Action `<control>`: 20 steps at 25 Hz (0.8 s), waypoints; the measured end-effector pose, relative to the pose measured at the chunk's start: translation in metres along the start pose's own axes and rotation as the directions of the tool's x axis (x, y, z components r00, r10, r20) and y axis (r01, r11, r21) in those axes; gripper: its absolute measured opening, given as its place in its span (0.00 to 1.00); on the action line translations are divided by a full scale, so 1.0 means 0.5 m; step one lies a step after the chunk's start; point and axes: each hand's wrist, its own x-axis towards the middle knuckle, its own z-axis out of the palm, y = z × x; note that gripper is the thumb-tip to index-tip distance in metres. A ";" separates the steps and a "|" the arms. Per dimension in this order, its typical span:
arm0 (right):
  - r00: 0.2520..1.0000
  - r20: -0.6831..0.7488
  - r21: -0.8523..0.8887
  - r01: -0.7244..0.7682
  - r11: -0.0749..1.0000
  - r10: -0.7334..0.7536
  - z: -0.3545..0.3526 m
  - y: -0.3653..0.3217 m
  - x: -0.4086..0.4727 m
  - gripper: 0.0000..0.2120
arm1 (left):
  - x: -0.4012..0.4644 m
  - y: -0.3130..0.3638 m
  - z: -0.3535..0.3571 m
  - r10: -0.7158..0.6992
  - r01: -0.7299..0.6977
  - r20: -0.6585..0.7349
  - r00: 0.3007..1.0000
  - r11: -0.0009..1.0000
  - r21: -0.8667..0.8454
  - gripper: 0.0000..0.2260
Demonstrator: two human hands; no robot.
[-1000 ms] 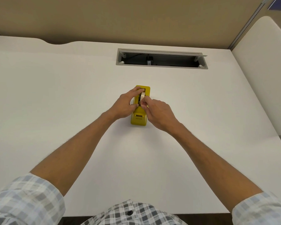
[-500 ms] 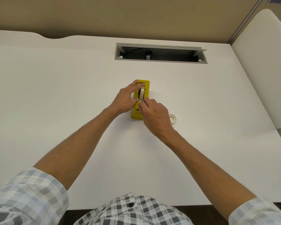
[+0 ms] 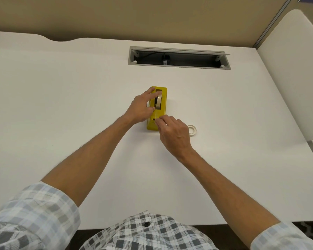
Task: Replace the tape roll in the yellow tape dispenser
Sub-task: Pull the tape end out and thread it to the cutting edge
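Note:
The yellow tape dispenser lies lengthwise on the white desk, cutter end toward me. A tape roll sits upright in its slot. My left hand grips the dispenser's left side, index finger and thumb resting against the roll. My right hand hovers over the cutter end, thumb and forefinger pinched together on the tape's free end near the blade. A second, flat white tape roll lies on the desk just right of my right hand, partly hidden behind it.
A grey cable tray opening is set into the desk behind the dispenser. A white partition panel stands at the right edge. A tan wall runs along the back.
My right hand has slid from the roll toward me to the cutter end, uncovering the spare roll on the desk. My left hand stays on the dispenser and roll.

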 end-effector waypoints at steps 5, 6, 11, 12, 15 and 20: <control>1.000 -0.017 -0.020 0.014 1.000 -0.014 0.009 0.004 -0.012 0.06 | 0.000 -0.003 0.001 0.008 -0.008 -0.001 1.000 1.000 0.003 0.28; 1.000 -0.020 -0.025 0.019 0.999 -0.020 0.010 0.005 -0.013 0.06 | 0.000 -0.004 0.002 0.011 -0.011 -0.001 1.000 1.000 0.005 0.28; 0.998 -0.048 -0.012 0.036 0.999 -0.037 0.016 0.006 -0.016 0.05 | 0.004 -0.007 0.005 0.005 -0.005 -0.005 1.000 1.000 0.026 0.28; 0.998 -0.059 -0.009 0.035 0.999 -0.036 0.016 0.006 -0.016 0.05 | 0.003 -0.007 0.005 0.005 -0.005 -0.007 1.000 1.000 0.027 0.28; 0.995 -0.094 0.003 0.022 1.000 -0.022 0.013 0.007 -0.013 0.04 | 0.004 -0.007 0.006 0.003 -0.002 -0.011 1.000 1.000 0.023 0.28; 0.995 -0.097 0.029 0.015 0.999 -0.012 0.012 -0.001 -0.009 0.03 | 0.006 -0.007 0.006 -0.004 0.004 -0.013 1.000 0.999 0.037 0.27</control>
